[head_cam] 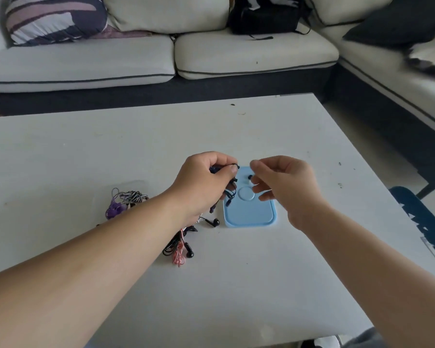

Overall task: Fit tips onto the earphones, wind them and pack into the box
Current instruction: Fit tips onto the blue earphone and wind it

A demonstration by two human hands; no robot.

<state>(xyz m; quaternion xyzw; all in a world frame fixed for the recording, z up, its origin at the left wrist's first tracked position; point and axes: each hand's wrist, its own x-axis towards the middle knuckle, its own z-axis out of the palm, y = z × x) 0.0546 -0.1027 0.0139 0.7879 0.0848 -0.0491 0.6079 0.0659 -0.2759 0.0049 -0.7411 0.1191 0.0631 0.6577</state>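
Now left hand [206, 182] pinches dark earphones [229, 195] (cable dangling over blue box [251, 214]); right hand [284, 182] relaxed, just beside.

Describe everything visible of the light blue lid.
The light blue lid is a flat, plastic-looking rounded rectangle with a raised rim and a round disc near its middle. It lies on the white table. A dark ear tip and a white ear tip sit at its far end; the dark blue earphone cable in the left hand dangles over its left edge.

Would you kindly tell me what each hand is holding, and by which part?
The left hand grips the dark blue wired earphones by their bunched cord; the right hand holds nothing visible.
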